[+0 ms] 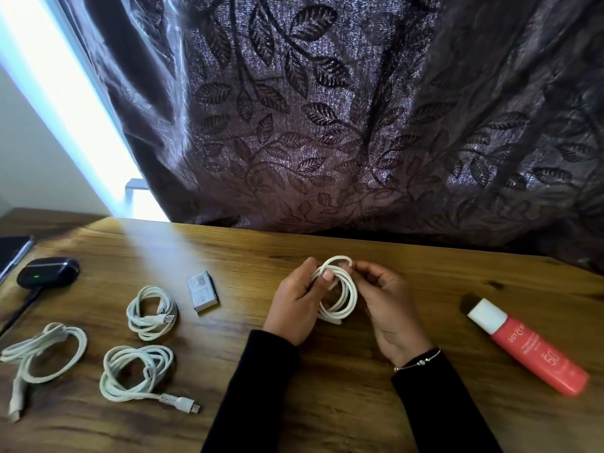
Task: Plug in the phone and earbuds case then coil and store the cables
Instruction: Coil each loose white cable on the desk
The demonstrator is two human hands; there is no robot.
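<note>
Spanning the foreground, a wooden table [327, 403] is seen. A white cable coil [338, 291] is held above it, pinched by the left hand [295, 305] and the right hand [389, 308]. Right of the grip, a coral tube [526, 351] marked "50" is laid; left of it, three coiled cables [137, 374] and a dark earbuds case [49, 271] are placed.

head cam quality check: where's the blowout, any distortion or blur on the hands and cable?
Head view: window strip at upper left is blown out white, throwing a pale glare band across the table; wide-angle bend bows the table's far edge and curtain; the left hand, right hand and coiled cable are slightly soft but readable; the earbuds case LED shows clearly.
</note>
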